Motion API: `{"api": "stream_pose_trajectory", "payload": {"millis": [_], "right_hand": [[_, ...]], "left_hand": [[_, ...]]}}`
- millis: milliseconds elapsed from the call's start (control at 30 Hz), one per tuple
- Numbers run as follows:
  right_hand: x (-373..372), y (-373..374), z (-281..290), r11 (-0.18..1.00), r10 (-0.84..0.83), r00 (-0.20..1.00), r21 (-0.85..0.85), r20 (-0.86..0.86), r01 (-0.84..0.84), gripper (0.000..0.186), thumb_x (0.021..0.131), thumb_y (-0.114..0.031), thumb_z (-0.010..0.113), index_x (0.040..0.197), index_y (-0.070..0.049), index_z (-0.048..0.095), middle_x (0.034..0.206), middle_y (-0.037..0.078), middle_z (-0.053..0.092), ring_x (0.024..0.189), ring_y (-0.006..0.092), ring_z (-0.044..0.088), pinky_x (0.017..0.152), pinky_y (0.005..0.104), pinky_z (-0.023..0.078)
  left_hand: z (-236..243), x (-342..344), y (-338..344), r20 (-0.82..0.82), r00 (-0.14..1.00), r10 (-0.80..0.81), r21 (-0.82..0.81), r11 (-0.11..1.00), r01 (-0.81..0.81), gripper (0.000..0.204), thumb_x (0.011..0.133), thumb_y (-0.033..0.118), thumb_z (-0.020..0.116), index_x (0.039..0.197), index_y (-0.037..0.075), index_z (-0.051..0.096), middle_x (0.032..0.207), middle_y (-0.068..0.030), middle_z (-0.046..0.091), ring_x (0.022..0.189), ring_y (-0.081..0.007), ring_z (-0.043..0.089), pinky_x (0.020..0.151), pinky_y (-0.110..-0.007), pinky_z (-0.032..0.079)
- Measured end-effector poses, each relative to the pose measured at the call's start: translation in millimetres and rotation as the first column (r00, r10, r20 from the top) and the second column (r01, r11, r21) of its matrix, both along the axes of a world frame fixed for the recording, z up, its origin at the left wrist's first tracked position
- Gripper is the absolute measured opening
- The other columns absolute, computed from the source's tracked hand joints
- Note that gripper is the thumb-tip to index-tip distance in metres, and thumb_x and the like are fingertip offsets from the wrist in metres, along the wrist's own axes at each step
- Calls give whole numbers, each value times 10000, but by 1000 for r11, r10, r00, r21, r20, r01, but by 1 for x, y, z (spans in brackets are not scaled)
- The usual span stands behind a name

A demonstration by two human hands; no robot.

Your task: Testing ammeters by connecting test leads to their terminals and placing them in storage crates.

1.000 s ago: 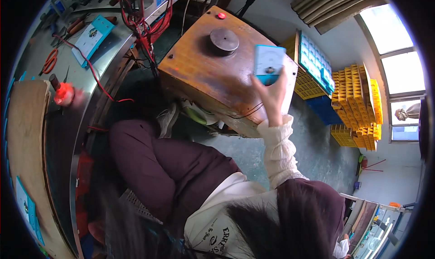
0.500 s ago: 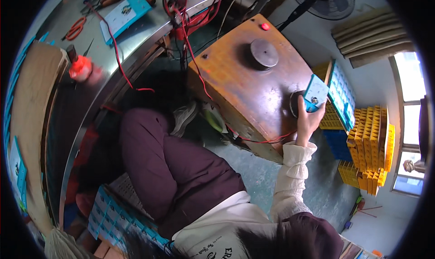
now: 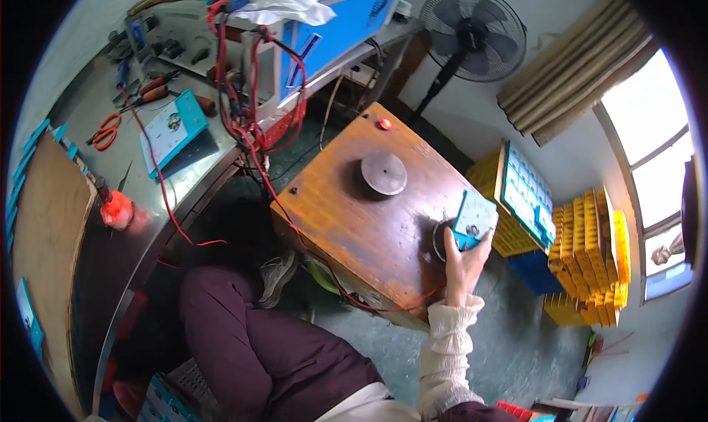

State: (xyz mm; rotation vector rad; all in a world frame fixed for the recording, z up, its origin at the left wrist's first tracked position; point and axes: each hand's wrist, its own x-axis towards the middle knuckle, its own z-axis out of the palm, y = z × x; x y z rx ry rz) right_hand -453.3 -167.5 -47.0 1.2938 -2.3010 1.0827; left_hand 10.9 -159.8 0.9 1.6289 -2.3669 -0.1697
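Note:
My right hand [image 3: 466, 265] is closed round the lower end of a flat teal-and-white panel [image 3: 476, 212]. A small metal part shows on the panel's white face near my fingers. The panel is held over a dark round disc [image 3: 440, 239] on the near right part of an orange-brown wooden box [image 3: 324, 193]. Whether it touches that disc cannot be told. Farther back on the same box top sits a grey round metal disc [image 3: 384, 173], and a red lit button [image 3: 385, 125] is near the far corner. My left hand is out of view.
Left, a metal bench [image 3: 158, 193] bears another teal-and-white panel [image 3: 175, 129], orange-handled scissors [image 3: 105, 132] and a red bottle [image 3: 116, 211]. Red wires [image 3: 258, 153] hang down and cross the box. Yellow crates [image 3: 586, 234] and a tray of teal panels [image 3: 525, 189] stand right; a fan [image 3: 472, 35] behind.
The view has tilted up, so the scene sits lower and more of the blue machine and fan shows. My right hand still holds the panel by the near right disc.

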Motion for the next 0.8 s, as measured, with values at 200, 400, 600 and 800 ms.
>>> {"api": "stream_pose_trajectory", "payload": {"millis": [200,400,600,800], "right_hand": [[10,0,9,995,-70,995,74,77,64,1061,742,-486,843,1453,134,358,1446,323,454,1358,436,438,1144,462,343],[14,1,13,994,-78,996,78,52,73,1062,736,-483,845,1451,131,356,1439,318,457,1353,429,443,1141,459,346],[11,0,6,997,-74,997,29,-1,74,1085,712,-503,851,1437,142,367,1369,304,512,1299,442,464,1130,488,318],[10,1,5,998,-62,998,18,10,62,1076,715,-504,846,1430,146,372,1340,309,527,1275,453,476,1112,497,336]], "left_hand": [[15,16,64,-21,996,-89,-63,994,88,414,953,166,638,1352,69,582,1238,-172,669,1128,-275,655,937,-437,532],[21,27,120,24,969,-246,-200,948,246,410,956,189,638,1348,81,584,1243,-171,663,1146,-284,645,949,-457,528],[7,24,132,142,927,-347,-380,846,375,406,958,212,638,1343,93,585,1248,-170,657,1163,-293,634,961,-476,525],[-10,17,132,244,890,-386,-498,737,457,403,961,235,637,1339,106,586,1253,-168,651,1181,-301,624,973,-495,521]]}}
